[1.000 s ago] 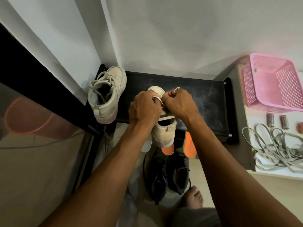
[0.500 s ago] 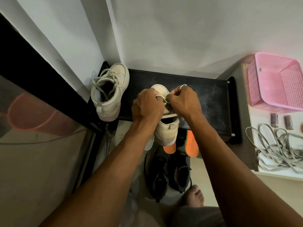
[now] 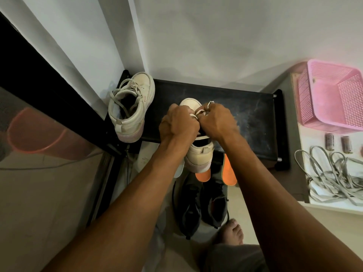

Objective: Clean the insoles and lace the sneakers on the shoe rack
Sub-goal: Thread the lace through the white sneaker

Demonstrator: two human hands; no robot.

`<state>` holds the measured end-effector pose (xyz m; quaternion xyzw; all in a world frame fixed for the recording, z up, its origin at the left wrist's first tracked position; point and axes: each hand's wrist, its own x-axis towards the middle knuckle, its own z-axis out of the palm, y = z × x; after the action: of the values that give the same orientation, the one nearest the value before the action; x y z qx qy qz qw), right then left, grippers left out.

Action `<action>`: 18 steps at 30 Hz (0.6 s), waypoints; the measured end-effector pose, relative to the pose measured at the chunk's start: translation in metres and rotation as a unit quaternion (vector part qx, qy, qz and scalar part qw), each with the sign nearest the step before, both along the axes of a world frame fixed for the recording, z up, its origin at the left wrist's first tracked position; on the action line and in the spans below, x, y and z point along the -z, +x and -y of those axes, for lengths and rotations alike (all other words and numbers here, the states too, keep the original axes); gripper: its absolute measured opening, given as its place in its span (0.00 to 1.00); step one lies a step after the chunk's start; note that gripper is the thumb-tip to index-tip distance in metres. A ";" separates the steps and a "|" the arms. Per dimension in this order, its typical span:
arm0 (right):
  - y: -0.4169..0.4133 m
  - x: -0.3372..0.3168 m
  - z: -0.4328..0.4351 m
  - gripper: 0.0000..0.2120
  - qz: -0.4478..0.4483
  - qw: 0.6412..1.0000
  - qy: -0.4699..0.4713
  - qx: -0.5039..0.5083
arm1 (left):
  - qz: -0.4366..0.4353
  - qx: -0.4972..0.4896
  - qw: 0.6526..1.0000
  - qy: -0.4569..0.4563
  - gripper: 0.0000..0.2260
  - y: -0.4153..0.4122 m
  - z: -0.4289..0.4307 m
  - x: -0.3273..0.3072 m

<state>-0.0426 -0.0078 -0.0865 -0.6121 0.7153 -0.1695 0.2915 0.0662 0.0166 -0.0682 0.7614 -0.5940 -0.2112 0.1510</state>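
Both hands are working over a cream sneaker [image 3: 200, 154] that is sitting on the front edge of the black shoe rack [image 3: 245, 114], its heel hanging over. The left hand [image 3: 177, 124] and right hand [image 3: 218, 122] are each pinching the white lace [image 3: 198, 112] in curled fingers, knuckles nearly touching. A second cream sneaker [image 3: 129, 107] is standing at the rack's left end. Two orange insoles [image 3: 228, 171] are showing below the rack's front edge, next to black shoes [image 3: 196, 205]. The labels on two small cylinders [image 3: 329, 141] near the pink basket [image 3: 332, 95] are too blurred to read.

Pink basket [image 3: 332, 99] on white table [image 3: 312, 142] at right; two small brown cylinders [image 3: 329, 141] side by side just beside it.
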 end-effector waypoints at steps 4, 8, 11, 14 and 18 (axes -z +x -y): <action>0.004 0.002 0.001 0.09 -0.054 0.998 -0.017 -0.002 | 0.007 0.007 1.000 -0.002 0.14 -0.002 0.000 -0.001; 0.004 0.002 0.000 0.10 -0.023 1.000 -0.016 0.006 | -0.042 -0.023 0.999 -0.008 0.14 -0.002 0.002 0.000; 0.005 -0.001 -0.001 0.12 0.025 0.999 0.011 0.031 | -0.073 -0.043 0.996 0.002 0.14 -0.003 0.002 -0.003; 0.007 -0.003 -0.001 0.12 0.046 0.997 0.033 0.044 | -0.109 -0.075 0.991 0.018 0.12 -0.004 0.003 -0.005; 0.003 -0.004 -0.001 0.11 0.057 0.997 0.046 0.037 | -0.135 -0.067 0.988 0.037 0.15 -0.003 0.004 -0.005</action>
<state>-0.0392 -0.0071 -0.0829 -0.5604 0.7266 -0.1820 0.3535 0.0632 0.0131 -0.0634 0.7690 -0.5080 -0.3228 0.2152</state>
